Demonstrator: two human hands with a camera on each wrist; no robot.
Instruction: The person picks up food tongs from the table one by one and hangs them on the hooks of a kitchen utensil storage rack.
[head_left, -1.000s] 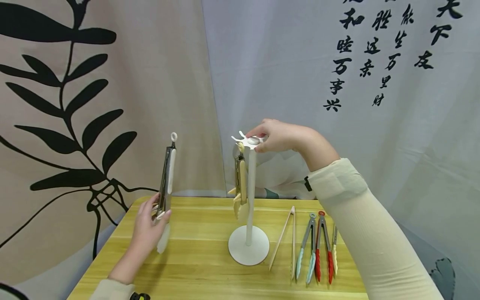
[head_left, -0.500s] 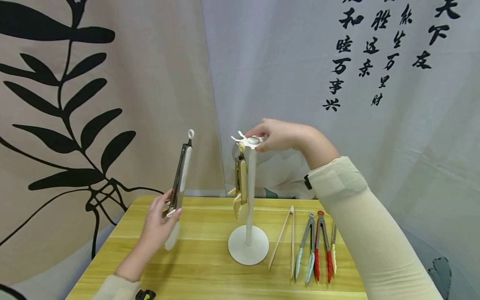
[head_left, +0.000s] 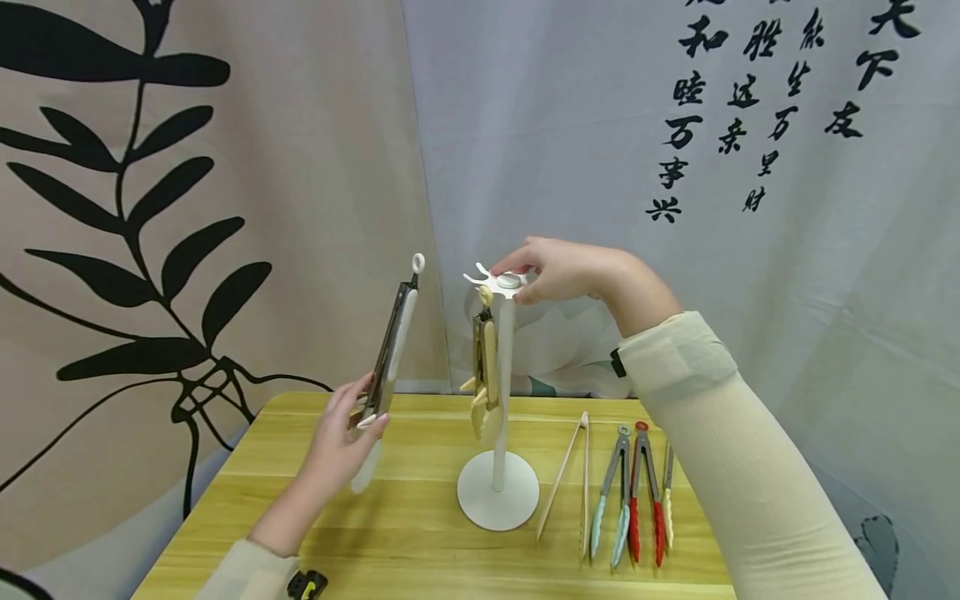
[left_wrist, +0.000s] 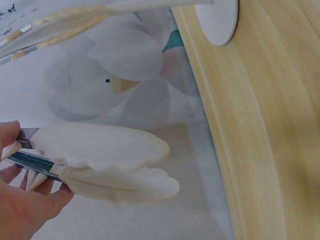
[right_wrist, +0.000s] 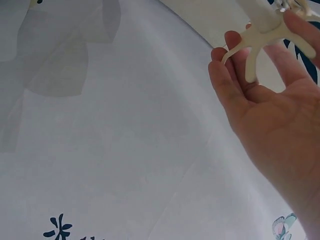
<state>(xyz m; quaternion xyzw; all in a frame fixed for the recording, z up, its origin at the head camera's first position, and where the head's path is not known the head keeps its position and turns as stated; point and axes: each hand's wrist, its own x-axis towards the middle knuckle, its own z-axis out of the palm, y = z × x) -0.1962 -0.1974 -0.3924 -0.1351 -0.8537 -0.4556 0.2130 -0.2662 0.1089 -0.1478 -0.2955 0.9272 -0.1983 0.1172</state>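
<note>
The table (head_left: 420, 546) ran out of the bottom of the head view. On it the white stand (head_left: 501, 417) rose upright, its hooked top partly hidden by the right hand (head_left: 566, 271) gripping it. Left of the stand, above the tabletop, the white tongs (head_left: 394, 350) leaned steeply, upper end toward it, heads down. The left hand (head_left: 341, 442) gripped their lower half, covering part; the left wrist view cut off the handles.

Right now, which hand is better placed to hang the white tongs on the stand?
Likely the left hand: it grips the white tongs, ring up, while the right hand holds the stand.
</note>
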